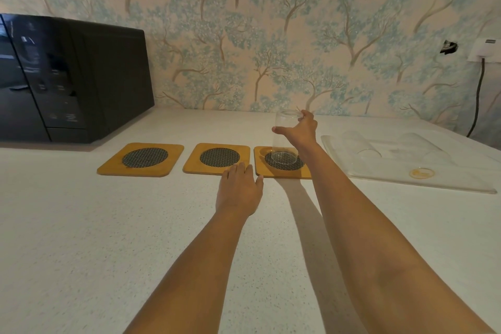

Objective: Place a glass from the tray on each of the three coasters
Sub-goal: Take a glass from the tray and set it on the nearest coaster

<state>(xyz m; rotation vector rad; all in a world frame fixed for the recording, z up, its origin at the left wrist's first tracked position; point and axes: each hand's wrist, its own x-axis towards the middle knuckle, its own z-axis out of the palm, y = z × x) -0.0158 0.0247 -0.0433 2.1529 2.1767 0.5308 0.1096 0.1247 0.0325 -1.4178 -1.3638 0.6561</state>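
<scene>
Three yellow wooden coasters with dark mesh centres lie in a row: the left coaster [141, 159], the middle coaster [217, 158] and the right coaster [282, 164]. A clear glass [284, 141] stands upright on the right coaster, and my right hand [301, 127] grips it near the rim with thumb and fingers. My left hand [240, 188] rests flat on the counter, fingertips at the front edge of the middle coaster. To the right is a clear tray [433, 182] with two more glasses [363, 144] lying on their sides.
A black microwave [67, 78] stands at the back left on the white speckled counter [108, 238]. Patterned wallpaper runs behind. A wall socket with a black cable [478, 89] is at the far right, behind the tray.
</scene>
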